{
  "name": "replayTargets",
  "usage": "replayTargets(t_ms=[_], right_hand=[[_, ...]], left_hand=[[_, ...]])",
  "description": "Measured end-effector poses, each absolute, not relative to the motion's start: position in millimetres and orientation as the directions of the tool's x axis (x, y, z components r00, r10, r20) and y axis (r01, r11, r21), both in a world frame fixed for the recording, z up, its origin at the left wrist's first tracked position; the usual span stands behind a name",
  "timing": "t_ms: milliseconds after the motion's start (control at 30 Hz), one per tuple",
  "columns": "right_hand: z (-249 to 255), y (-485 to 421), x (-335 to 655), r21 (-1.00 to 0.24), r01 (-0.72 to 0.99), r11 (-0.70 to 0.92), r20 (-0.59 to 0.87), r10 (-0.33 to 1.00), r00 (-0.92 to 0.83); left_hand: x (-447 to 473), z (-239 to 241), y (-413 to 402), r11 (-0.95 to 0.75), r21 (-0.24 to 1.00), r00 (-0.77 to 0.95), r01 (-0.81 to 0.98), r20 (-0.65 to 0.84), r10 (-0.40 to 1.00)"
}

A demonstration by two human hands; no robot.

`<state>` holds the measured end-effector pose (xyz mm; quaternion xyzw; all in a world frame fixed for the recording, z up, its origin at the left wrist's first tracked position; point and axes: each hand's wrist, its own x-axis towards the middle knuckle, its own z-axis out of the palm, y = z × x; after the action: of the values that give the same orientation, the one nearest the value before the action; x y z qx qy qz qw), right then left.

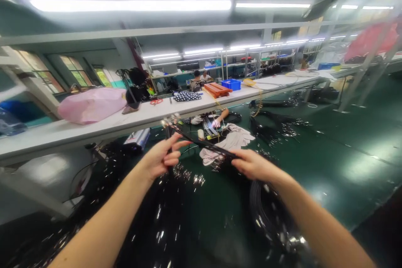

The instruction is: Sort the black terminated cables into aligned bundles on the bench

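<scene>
My left hand (161, 157) and my right hand (253, 164) hold a thin bundle of black cables (204, 143) stretched between them above a dark green work surface (329, 155). The left hand's fingers pinch the bundle near its metal-tipped ends (169, 122). The right hand is closed round the other part of the bundle. Below my arms lie heaps of black cables with shiny connectors (176, 217), and a coil of black cable (270, 213) sits under my right wrist.
A long white shelf (132, 119) crosses the view, carrying a pink bag (91, 104), an orange block (216, 89) and a blue bin (230, 84). Another person's hands (216, 121) work across the surface near white cloth (235, 138). Other people sit farther back.
</scene>
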<state>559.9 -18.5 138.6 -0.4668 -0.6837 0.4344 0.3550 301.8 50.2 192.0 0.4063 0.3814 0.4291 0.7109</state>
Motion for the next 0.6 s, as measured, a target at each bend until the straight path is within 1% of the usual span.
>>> replayTargets(t_ms=[67,133,200,300,333,367,433,467,500,533,567,600], right_hand=[[132.7,-2.4,591.8,-0.878,0.466,0.107,-0.024,0.964,-0.266],[117.7,13.3,616.5,-0.796,0.602,0.063,-0.086,0.973,-0.216],[101.7,23.4,628.2,-0.737,0.674,0.057,-0.082,0.982,-0.172],[92.2,22.4,617.9,-0.735,0.672,0.09,-0.024,0.987,-0.159],[94.3,17.6,608.1,-0.75,0.651,0.117,-0.014,0.981,-0.192],[98.7,11.3,596.3,-0.788,0.597,0.15,-0.022,0.963,-0.27],[111.0,-3.3,570.9,-0.9,0.397,0.181,-0.055,0.856,-0.515],[117.2,-9.6,559.6,-0.947,0.28,0.159,-0.049,0.788,-0.613],[122.1,-13.7,550.6,-0.975,0.185,0.126,-0.03,0.747,-0.665],[124.9,-14.7,544.8,-0.985,0.133,0.106,-0.008,0.752,-0.659],[125.0,-12.2,542.9,-0.985,0.133,0.113,0.012,0.804,-0.594],[122.3,-6.0,545.4,-0.976,0.174,0.129,0.03,0.877,-0.48]], left_hand=[[308.3,162.3,45.7,0.444,0.85,0.344,-0.282,-0.343,0.874],[319.6,137.2,37.0,0.514,0.795,0.338,-0.324,-0.41,0.847],[335.1,122.9,26.0,0.521,0.733,0.352,-0.436,-0.394,0.849],[362.1,123.5,12.0,0.539,0.618,0.41,-0.572,-0.354,0.841],[371.2,127.8,9.8,0.551,0.587,0.432,-0.593,-0.345,0.833],[379.9,133.2,9.4,0.552,0.565,0.445,-0.613,-0.33,0.832],[395.6,144.3,14.5,0.521,0.538,0.438,-0.663,-0.287,0.852],[402.1,148.9,19.7,0.5,0.529,0.424,-0.685,-0.268,0.865],[407.4,152.0,26.0,0.484,0.528,0.413,-0.698,-0.255,0.874],[411.4,153.1,33.0,0.475,0.54,0.41,-0.695,-0.246,0.879],[413.9,151.8,40.1,0.475,0.57,0.422,-0.67,-0.234,0.876],[414.8,147.7,46.7,0.47,0.621,0.434,-0.628,-0.222,0.873]])
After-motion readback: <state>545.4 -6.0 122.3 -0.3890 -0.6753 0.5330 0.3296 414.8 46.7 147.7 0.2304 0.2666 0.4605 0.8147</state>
